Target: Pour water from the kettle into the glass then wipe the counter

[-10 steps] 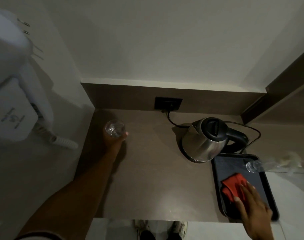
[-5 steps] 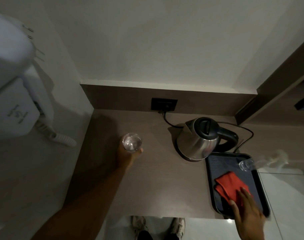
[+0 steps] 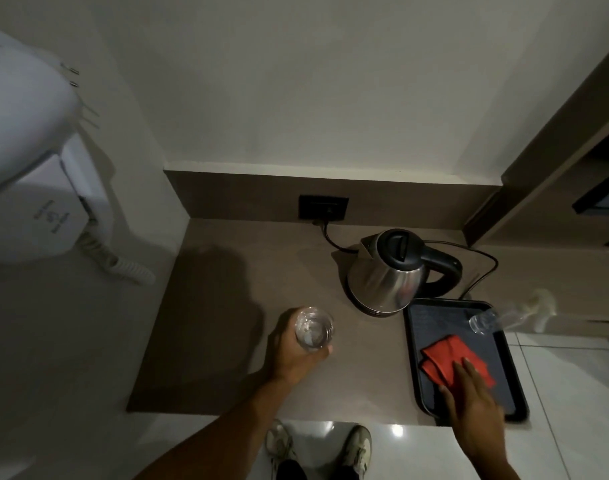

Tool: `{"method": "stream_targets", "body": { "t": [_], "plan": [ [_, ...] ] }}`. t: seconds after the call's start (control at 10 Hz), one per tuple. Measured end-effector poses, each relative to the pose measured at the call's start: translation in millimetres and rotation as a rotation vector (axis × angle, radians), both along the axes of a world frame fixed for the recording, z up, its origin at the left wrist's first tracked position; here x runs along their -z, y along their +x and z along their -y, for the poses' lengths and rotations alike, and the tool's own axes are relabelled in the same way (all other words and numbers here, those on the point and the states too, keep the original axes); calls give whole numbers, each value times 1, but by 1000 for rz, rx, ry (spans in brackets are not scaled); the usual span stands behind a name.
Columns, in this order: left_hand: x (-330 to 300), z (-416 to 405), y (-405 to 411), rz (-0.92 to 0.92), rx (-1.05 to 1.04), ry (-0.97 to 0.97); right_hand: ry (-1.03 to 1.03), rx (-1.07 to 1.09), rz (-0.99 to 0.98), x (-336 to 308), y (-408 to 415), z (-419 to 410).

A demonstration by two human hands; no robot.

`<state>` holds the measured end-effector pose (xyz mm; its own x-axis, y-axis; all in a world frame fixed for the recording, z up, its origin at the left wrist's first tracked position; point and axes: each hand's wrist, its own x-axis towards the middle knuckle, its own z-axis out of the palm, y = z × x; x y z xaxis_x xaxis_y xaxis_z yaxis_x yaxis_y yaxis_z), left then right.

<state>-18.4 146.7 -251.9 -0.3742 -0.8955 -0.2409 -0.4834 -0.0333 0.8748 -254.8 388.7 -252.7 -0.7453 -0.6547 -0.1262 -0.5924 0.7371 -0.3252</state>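
The glass (image 3: 314,329) is in the left hand (image 3: 292,355), with the fingers curled around it. It is over the brown table (image 3: 227,341), near the front edge. The steel kettle (image 3: 388,271) sits on its base at the back of the table, just to the right of the glass and not touching it. Its black cord (image 3: 483,268) runs to a wall socket (image 3: 323,208). A black tray (image 3: 434,320) lies just beside the kettle, on the right. A red cloth (image 3: 445,358) lies on the tray. The right hand (image 3: 473,400) is open and flat, with its fingertips on the cloth. A second clear glass (image 3: 480,322) is at the far corner of the tray.
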Motion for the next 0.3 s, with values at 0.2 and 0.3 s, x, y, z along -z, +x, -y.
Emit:
{"method": "stream_targets", "body": {
  "t": [0.2,0.3],
  "plan": [
    [-10,-6,-2,-24,72,38,129,6,50,-14,-9,8],
    [-17,-2,5,-73,53,-64,30,-28,57,-38,-12,31]
  ]
}}
